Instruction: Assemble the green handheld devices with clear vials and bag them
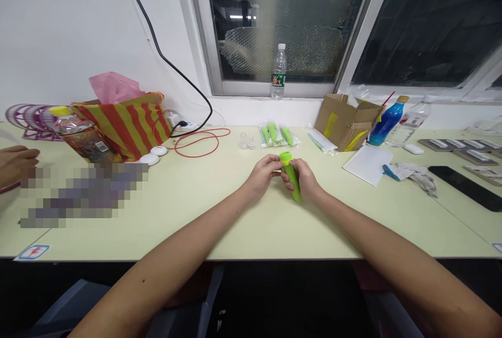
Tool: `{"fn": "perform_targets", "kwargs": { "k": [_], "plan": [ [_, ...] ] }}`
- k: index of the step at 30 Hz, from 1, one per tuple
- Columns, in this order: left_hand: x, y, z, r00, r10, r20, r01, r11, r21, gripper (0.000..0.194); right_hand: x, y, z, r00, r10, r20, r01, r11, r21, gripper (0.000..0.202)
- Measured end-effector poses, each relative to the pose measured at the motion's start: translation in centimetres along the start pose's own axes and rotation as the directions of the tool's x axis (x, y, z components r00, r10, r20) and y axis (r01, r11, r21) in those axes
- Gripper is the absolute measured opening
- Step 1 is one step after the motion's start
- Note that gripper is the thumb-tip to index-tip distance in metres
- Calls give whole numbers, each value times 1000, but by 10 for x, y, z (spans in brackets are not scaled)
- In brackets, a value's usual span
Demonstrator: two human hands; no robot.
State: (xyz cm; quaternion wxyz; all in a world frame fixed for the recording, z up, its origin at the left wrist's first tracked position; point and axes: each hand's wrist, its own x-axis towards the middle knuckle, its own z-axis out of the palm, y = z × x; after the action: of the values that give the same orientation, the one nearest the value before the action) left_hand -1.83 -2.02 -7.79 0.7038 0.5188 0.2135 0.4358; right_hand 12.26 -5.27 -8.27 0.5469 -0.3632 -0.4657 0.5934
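A bright green tube (292, 178) with a ribbed, threaded-looking upper end is held tilted just above the table. My right hand (304, 178) wraps round its body, with the lower end sticking out below the fingers. At the ribbed end, the closed fingers of my left hand (266, 173) pinch the tube from the left side. Beyond my hands, several similar green pieces in clear plastic bags (276, 134) lie on the table. Small clear plastic parts (247, 141) sit to the left of those bags.
An open cardboard box (345, 121), drink bottles and a white sheet (367, 164) stand or lie at right, near a glove (413, 173) and dark phone (466, 187). At left are a striped tissue box (129, 126), red cable (196, 142) and another person's hand (18, 168).
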Motion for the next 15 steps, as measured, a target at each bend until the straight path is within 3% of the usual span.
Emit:
{"fn": "perform_targets", "kwargs": {
  "k": [4,8,11,15],
  "plan": [
    [1,-3,1,999,-15,-32,16,1000,11,19,0,-1,-1,994,103,24,-105,992,64,20],
    [-1,-2,3,998,-67,7,67,998,-11,18,0,0,-2,984,154,84,-161,983,87,22],
    [-4,0,7,995,-100,8,100,994,-36,18,0,2,-1,988,113,108,-122,989,79,20],
    [-6,2,10,993,-122,0,121,991,-48,20,0,5,3,998,-9,57,9,1000,7,16]
  ]
}}
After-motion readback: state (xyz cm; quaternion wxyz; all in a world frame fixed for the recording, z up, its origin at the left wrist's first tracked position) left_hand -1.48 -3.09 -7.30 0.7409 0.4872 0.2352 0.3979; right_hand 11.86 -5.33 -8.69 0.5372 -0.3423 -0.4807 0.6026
